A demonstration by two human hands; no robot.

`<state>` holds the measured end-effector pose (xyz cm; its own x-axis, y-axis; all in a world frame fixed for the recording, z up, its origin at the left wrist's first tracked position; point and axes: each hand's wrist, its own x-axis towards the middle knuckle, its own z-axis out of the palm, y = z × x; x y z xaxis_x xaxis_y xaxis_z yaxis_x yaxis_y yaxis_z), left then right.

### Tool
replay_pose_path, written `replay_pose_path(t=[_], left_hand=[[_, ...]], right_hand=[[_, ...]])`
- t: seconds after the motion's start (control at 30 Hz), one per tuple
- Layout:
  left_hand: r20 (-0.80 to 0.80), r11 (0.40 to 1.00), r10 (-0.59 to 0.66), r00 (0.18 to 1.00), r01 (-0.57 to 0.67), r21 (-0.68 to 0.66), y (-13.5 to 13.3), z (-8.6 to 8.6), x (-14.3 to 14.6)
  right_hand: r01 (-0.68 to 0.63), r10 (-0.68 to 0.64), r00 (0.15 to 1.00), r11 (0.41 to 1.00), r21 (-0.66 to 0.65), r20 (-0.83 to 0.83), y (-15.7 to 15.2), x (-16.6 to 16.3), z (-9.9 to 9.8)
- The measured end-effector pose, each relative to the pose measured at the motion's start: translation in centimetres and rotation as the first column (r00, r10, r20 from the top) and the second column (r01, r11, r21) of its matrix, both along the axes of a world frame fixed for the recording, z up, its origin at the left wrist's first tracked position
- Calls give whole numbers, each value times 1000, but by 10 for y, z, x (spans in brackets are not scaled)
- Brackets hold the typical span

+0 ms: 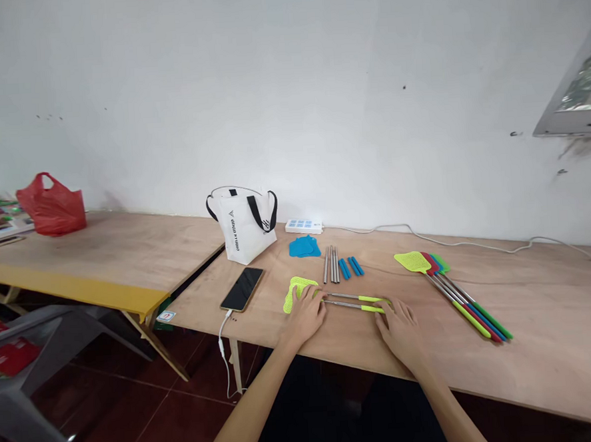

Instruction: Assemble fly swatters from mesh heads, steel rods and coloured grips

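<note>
Head cam: L hand (307, 311) & R hand (400, 322) at opp. ends of yel. swatters (371, 308); can't tell if gripping. Blue tubes (345, 269) beyond.

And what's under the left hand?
Yellow-green mesh sticks out from under the left hand, with metal rods on its other side. Whatever is right beneath the palm is covered.

Left hand (306, 314) partly hides yellow mesh heads (289, 303); right hand (401, 328) overlaps yellow handles (371, 308). Window (587, 118) cut off right, gray chair (32, 374) left. Power strip (304, 226) print too small.
</note>
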<state>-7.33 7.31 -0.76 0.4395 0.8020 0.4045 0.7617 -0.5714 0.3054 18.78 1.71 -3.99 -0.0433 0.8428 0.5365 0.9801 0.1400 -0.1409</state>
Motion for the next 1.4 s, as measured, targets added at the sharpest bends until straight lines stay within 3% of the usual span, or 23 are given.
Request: replay_pose_path(t=[0.5,0.87,1.23,1.4], left_hand=[[53,996,86,995,-86,4,-4,8,3],[29,996,83,996,-82,-29,-1,6,3],[116,998,41,992,-47,52,-4,11,8],[-25,994,-76,997,74,-80,-18,10,26]], right_hand=[[19,-20,1000,999,-34,-3,0,1,0],[17,-17,1000,999,-28,-8,2,2,-3],[-91,98,989,994,62,-112,2,0,6],[-205,184,965,974,-100,-186,-6,-7,12]])
